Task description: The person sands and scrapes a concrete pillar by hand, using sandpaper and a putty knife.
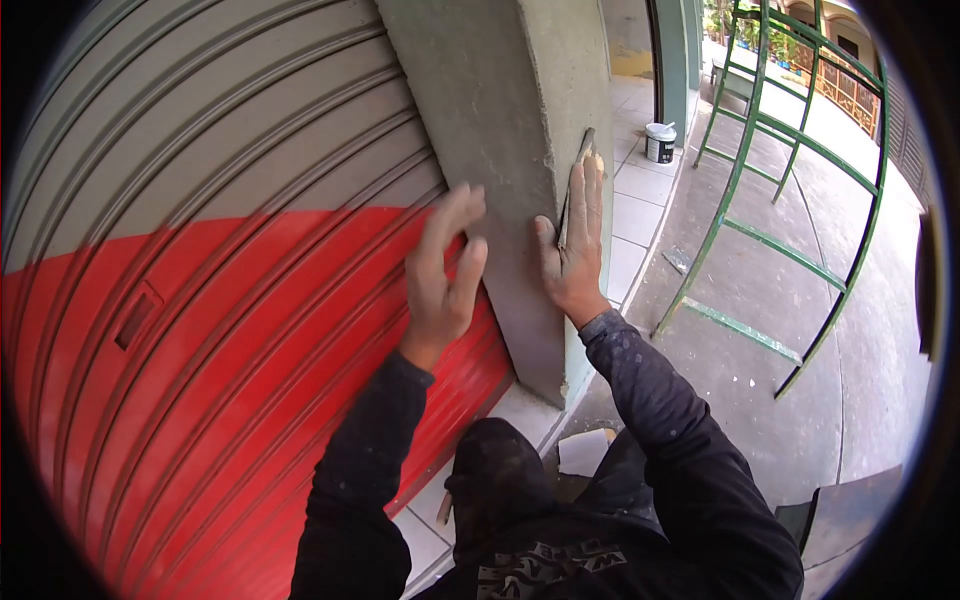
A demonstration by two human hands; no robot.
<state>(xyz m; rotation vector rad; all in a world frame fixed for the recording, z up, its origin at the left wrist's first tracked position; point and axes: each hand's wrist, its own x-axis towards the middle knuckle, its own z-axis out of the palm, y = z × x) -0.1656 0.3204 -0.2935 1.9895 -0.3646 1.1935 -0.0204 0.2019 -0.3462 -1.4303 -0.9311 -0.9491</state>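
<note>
A: What's biggest here?

B: The shutter, grey above, red below. Then the pillar along its right edge, and a green ladder off to the right.

A: Any writing?

B: Pale, blocky print on the dark shirt; I can't make it out.

A: Containers?

B: A can near the right edge of the tiles. Whitish top, dark label with pale marks too small to read; its contents I can't tell.

A: And the hands?

B: The left hand, slightly blurred, is raised before the pillar's left edge, open, fingers loosely bent. The right hand lies flat, fingers straight.

A: Over what?

B: A thin sheet, against the pillar just past its front right corner, its tip showing beyond the fingertips.
</note>
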